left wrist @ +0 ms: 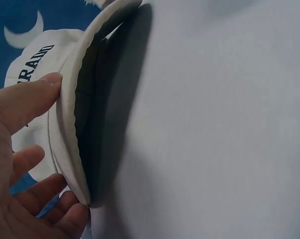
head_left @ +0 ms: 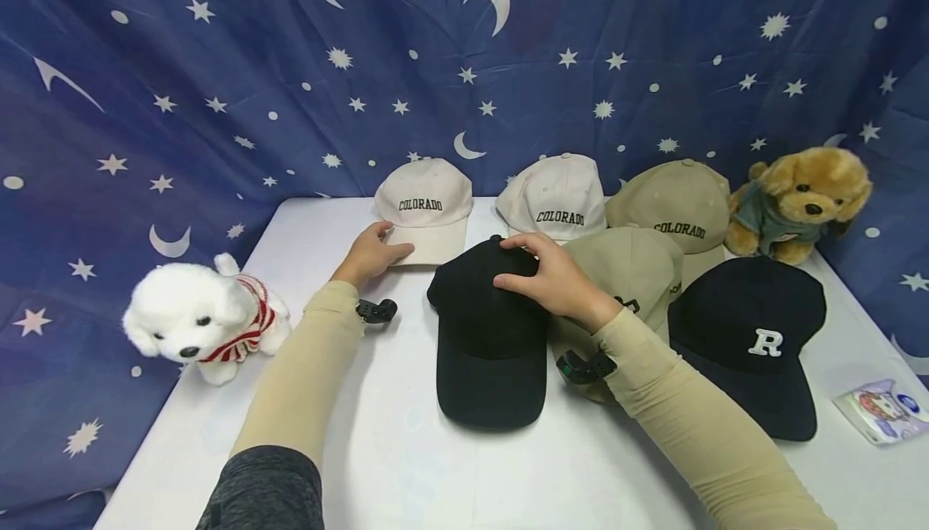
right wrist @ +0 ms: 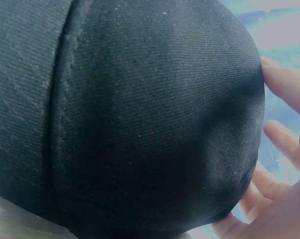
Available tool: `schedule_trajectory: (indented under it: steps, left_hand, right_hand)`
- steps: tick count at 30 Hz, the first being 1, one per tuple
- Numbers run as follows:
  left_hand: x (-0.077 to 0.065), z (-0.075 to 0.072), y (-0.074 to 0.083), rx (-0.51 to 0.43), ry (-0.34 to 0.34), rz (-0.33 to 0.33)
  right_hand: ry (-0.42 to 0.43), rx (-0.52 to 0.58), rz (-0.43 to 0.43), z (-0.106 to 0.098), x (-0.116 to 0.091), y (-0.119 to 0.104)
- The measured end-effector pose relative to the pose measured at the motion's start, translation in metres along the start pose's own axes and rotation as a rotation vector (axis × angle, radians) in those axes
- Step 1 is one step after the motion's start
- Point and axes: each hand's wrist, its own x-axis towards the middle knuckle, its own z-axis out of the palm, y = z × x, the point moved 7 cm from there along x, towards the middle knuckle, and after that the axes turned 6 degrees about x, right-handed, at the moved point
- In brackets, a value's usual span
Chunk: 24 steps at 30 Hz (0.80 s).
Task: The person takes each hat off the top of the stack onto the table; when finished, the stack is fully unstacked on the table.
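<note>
My left hand (head_left: 372, 255) is at the left side of a white cap (head_left: 428, 195) lettered COLORADO. In the left wrist view the thumb touches the cap near its brim (left wrist: 73, 114), and the other fingers spread loosely by the brim's edge. My right hand (head_left: 555, 280) holds the crown of a plain black cap (head_left: 493, 312), thumb on the front and fingers near the top button. The right wrist view shows the black crown (right wrist: 155, 114) close up, fingertips along its edge. Just behind that cap is a khaki cap (head_left: 624, 264), partly hidden by my right hand and arm.
A second white COLORADO cap (head_left: 555, 195) and a tan COLORADO cap (head_left: 675, 199) stand at the back. A dark cap with an R (head_left: 751, 328) lies right, near a small printed packet (head_left: 884, 411). Plush dogs sit left (head_left: 196, 312) and right (head_left: 798, 199).
</note>
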Motion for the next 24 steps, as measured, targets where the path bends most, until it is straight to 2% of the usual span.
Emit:
schedule_trajectory:
  steps: [7,13,21,24]
  left_hand:
    - [0.003,0.020,0.020,-0.012,-0.020,0.043]
    - [0.005,0.032,0.029,-0.005,-0.042,0.081]
    - [0.009,0.032,0.025,-0.097,-0.033,0.069]
    - [0.010,0.033,0.028,-0.088,-0.040,0.079]
  right_hand:
    - [0.002,-0.002,0.000,0.000,0.000,0.000]
    - [0.004,-0.001,0.007,0.000,0.000,-0.001]
    - [0.008,0.003,-0.007,0.001,0.000,-0.002]
    - [0.012,0.001,-0.009,0.001,-0.001,-0.001]
